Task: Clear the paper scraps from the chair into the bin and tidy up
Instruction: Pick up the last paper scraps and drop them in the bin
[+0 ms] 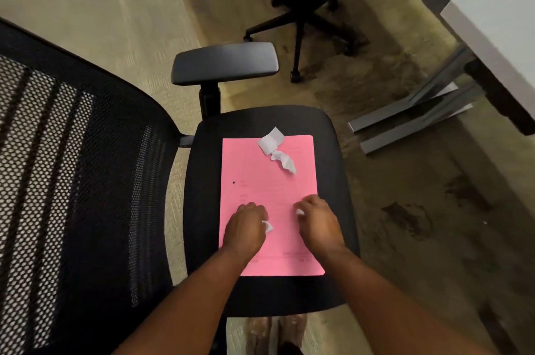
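Two hands low over pink sheet [269,204] on chair [333,181] seat. Left hand [246,227] and right hand [317,220] each in closed grip, pinching a small white bit, prob. gathering. Larger paper scraps [276,149] lie at sheet's far end. Bin not in view.

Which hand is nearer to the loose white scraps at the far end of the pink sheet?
Right. The right hand lies nearly straight below the loose white scraps; the left hand sits farther left.
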